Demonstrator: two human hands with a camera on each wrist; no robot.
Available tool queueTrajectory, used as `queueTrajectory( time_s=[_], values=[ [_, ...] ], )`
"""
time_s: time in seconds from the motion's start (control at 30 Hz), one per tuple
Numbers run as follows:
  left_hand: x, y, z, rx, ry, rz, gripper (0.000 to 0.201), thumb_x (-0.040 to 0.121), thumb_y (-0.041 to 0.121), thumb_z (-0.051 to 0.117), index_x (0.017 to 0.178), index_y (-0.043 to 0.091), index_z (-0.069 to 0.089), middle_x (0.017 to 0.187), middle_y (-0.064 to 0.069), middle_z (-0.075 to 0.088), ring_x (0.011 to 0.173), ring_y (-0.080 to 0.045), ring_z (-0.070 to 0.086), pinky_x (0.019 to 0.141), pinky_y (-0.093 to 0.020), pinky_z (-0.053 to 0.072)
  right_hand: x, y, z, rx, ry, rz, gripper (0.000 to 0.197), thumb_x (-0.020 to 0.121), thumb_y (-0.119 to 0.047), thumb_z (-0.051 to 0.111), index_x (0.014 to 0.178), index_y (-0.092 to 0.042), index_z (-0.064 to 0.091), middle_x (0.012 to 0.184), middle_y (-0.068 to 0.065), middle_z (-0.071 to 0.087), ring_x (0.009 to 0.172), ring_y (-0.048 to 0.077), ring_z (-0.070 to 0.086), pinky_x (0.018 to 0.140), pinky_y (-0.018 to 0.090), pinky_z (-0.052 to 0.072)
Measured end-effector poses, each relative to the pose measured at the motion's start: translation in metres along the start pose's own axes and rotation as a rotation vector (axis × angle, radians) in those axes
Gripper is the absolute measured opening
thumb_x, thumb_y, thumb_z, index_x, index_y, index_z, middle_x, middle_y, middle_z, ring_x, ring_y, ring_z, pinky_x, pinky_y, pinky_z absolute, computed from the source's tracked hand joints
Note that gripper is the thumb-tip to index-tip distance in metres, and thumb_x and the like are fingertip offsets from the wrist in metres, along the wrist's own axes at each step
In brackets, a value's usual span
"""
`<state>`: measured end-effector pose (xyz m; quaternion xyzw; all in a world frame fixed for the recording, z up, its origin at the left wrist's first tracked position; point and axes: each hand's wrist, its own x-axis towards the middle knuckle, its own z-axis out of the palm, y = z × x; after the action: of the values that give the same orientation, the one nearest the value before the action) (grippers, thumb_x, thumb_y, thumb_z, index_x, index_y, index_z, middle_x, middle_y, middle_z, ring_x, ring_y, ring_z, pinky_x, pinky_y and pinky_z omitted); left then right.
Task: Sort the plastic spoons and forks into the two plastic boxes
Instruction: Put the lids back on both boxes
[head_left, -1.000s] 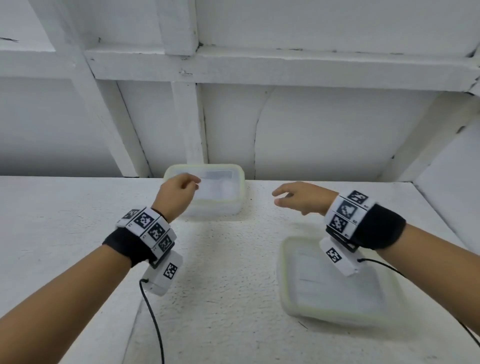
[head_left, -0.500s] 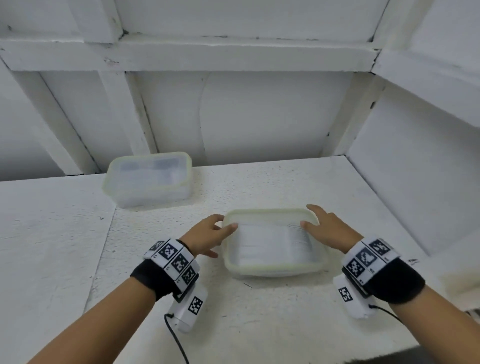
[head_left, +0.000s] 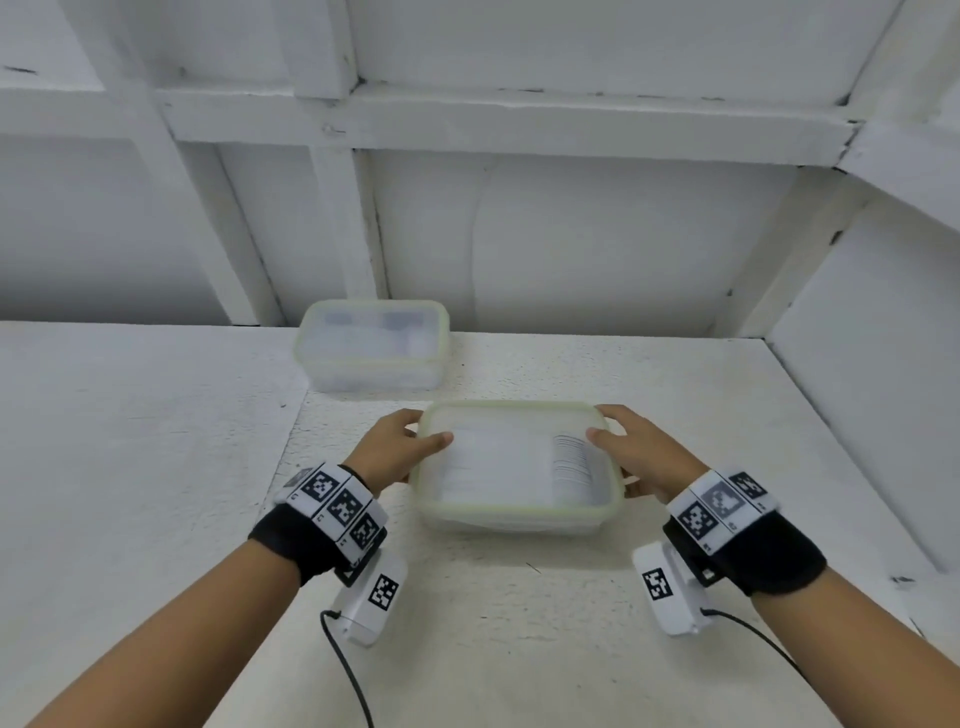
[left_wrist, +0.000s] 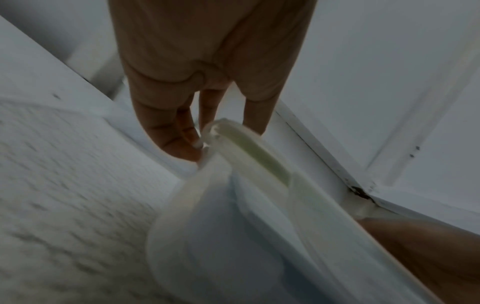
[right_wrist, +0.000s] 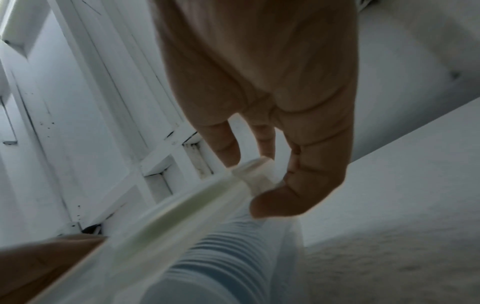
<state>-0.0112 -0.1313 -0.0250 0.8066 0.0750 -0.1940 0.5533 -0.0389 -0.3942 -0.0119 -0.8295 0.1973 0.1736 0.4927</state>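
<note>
A translucent plastic box (head_left: 519, 512) with a pale green rim stands in the middle of the white table, with a stack of white plastic cutlery (head_left: 571, 460) showing ridged through its right end. My left hand (head_left: 415, 441) grips its left end, thumb on top and fingers round the side. My right hand (head_left: 613, 441) grips the right end the same way. The left wrist view shows fingers (left_wrist: 182, 142) at the box rim (left_wrist: 249, 152); the right wrist view shows a thumb (right_wrist: 285, 197) under the rim (right_wrist: 182, 211). Whether the box is lifted I cannot tell. A second box (head_left: 371, 345) stands farther back, its contents blurred.
The white table (head_left: 156, 467) meets a panelled white wall (head_left: 571, 234) right behind the far box. A side wall (head_left: 872, 364) closes off the right. Camera cables (head_left: 345, 670) hang from both wrists over the near table.
A second ago my left hand was at the far box and my right hovered. Both moved to the near box's ends and now their thumbs and fingers grip it.
</note>
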Motion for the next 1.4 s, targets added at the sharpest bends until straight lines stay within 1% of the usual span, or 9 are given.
queueTrajectory(
  time_s=[0.1, 0.2, 0.4, 0.53, 0.67, 0.93, 1.1, 1.23, 1.4],
  values=[
    [0.001, -0.007, -0.040, -0.011, 0.097, -0.015, 0.050, 0.086, 0.025, 0.066, 0.130, 0.010, 0.049, 0.111, -0.016, 0.063, 0.098, -0.029, 0.063, 0.081, -0.043, 0.054, 0.013, -0.028, 0.030, 0.054, -0.074, -0.043, 0.039, 0.097, -0.027, 0.045, 0.136, -0.028, 0.039, 0.120, 0.006, 0.055, 0.087, 0.020, 0.059, 0.057, 0.028, 0.048],
    [0.002, -0.016, -0.079, 0.017, 0.167, -0.039, 0.048, 0.087, 0.025, 0.065, 0.130, 0.010, 0.051, 0.111, -0.016, 0.064, 0.100, -0.031, 0.063, 0.089, -0.048, 0.051, 0.025, -0.055, 0.065, 0.104, -0.146, -0.064, 0.038, 0.098, -0.023, 0.043, 0.135, -0.027, 0.040, 0.121, 0.007, 0.055, 0.088, 0.022, 0.058, 0.058, 0.027, 0.048],
    [0.013, -0.030, -0.134, 0.093, 0.226, -0.089, 0.045, 0.090, 0.023, 0.061, 0.130, 0.008, 0.049, 0.113, -0.017, 0.062, 0.097, -0.029, 0.060, 0.085, -0.041, 0.051, 0.048, -0.091, 0.122, 0.151, -0.194, -0.076, 0.041, 0.096, -0.017, 0.042, 0.136, -0.026, 0.041, 0.125, 0.010, 0.055, 0.093, 0.027, 0.057, 0.059, 0.027, 0.049],
    [0.024, -0.035, -0.151, 0.111, 0.227, -0.088, 0.046, 0.090, 0.023, 0.061, 0.132, 0.011, 0.049, 0.113, -0.017, 0.062, 0.099, -0.030, 0.060, 0.087, -0.044, 0.051, 0.060, -0.099, 0.143, 0.171, -0.173, -0.060, 0.042, 0.094, -0.016, 0.042, 0.135, -0.025, 0.042, 0.128, 0.009, 0.053, 0.102, 0.030, 0.058, 0.062, 0.029, 0.051],
    [0.033, -0.037, -0.156, 0.135, 0.196, -0.063, 0.045, 0.090, 0.024, 0.059, 0.133, 0.015, 0.048, 0.113, -0.015, 0.062, 0.105, -0.031, 0.059, 0.092, -0.046, 0.049, 0.068, -0.095, 0.148, 0.163, -0.131, -0.046, 0.040, 0.091, -0.014, 0.044, 0.131, -0.022, 0.043, 0.125, 0.010, 0.054, 0.102, 0.031, 0.060, 0.065, 0.034, 0.055],
    [0.045, -0.044, -0.165, 0.174, 0.118, -0.032, 0.045, 0.092, 0.027, 0.057, 0.135, 0.021, 0.048, 0.110, -0.013, 0.064, 0.104, -0.029, 0.060, 0.093, -0.049, 0.049, 0.078, -0.090, 0.145, 0.059, -0.129, -0.076, 0.036, 0.093, -0.015, 0.046, 0.128, -0.023, 0.044, 0.120, 0.009, 0.057, 0.095, 0.026, 0.062, 0.063, 0.034, 0.057],
    [0.059, -0.044, -0.168, 0.082, 0.158, -0.088, 0.047, 0.097, 0.028, 0.047, 0.143, 0.017, 0.038, 0.130, -0.009, 0.054, 0.114, -0.028, 0.055, 0.092, -0.043, 0.048, 0.087, -0.107, 0.137, -0.010, -0.142, -0.129, 0.052, 0.095, -0.024, 0.049, 0.142, -0.027, 0.028, 0.138, 0.008, 0.045, 0.117, 0.029, 0.052, 0.082, 0.040, 0.054],
    [0.071, -0.041, -0.169, 0.079, 0.143, -0.118, 0.045, 0.099, 0.026, 0.043, 0.143, 0.022, 0.037, 0.133, -0.008, 0.052, 0.114, -0.028, 0.054, 0.094, -0.046, 0.048, 0.096, -0.114, 0.137, 0.045, -0.092, -0.167, 0.053, 0.093, -0.009, 0.052, 0.142, -0.014, 0.031, 0.142, 0.010, 0.038, 0.121, 0.030, 0.048, 0.088, 0.043, 0.052],
    [0.077, -0.038, -0.166, 0.074, 0.149, -0.124, 0.041, 0.100, 0.024, 0.040, 0.141, 0.026, 0.039, 0.124, -0.003, 0.054, 0.106, -0.023, 0.052, 0.086, -0.038, 0.045, 0.099, -0.109, 0.140, 0.075, -0.075, -0.178, 0.053, 0.091, -0.005, 0.054, 0.140, -0.015, 0.034, 0.136, 0.009, 0.043, 0.118, 0.029, 0.051, 0.089, 0.048, 0.052]
  ],
)
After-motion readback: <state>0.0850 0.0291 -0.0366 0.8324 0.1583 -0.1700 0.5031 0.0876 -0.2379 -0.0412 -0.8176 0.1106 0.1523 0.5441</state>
